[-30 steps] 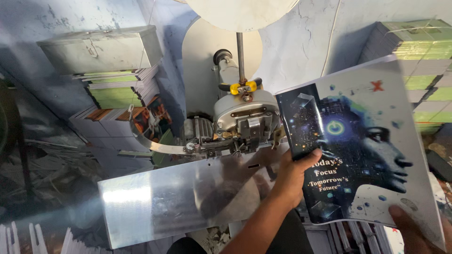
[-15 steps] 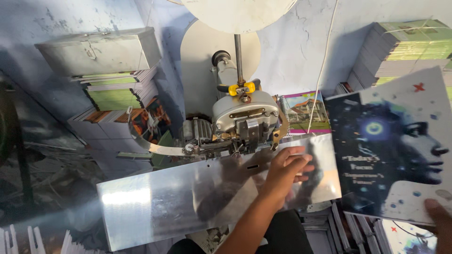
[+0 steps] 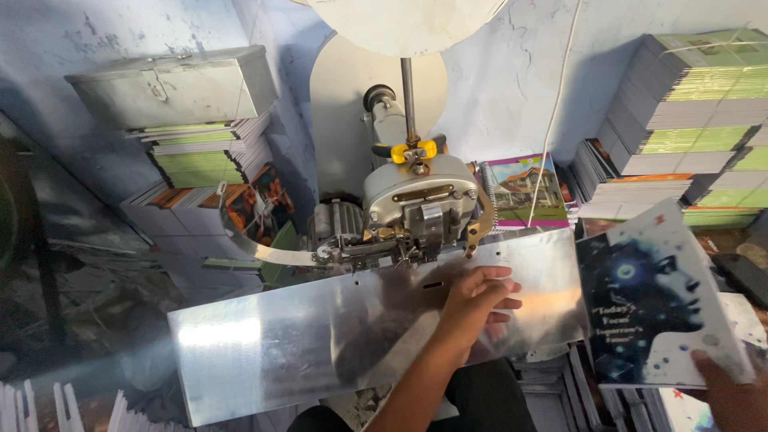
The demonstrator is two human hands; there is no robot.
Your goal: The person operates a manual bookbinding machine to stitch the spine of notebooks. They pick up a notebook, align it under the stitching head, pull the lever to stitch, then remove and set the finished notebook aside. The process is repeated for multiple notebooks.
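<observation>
Metal box (image 3: 172, 86) sits shut on stacked booklets at far left; I cannot see inside it. My left hand (image 3: 478, 296) lies flat, fingers spread, holding nothing, on the shiny steel table (image 3: 320, 344) under the stitching machine (image 3: 416, 212). My right hand (image 3: 732, 392) grips the dark-covered booklet (image 3: 652, 308) by its lower corner, clear of the table. Stacks (image 3: 688, 120) wait behind.

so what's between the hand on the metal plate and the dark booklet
In the head view, only bare shiny metal plate lies between the left hand and the dark booklet.
</observation>
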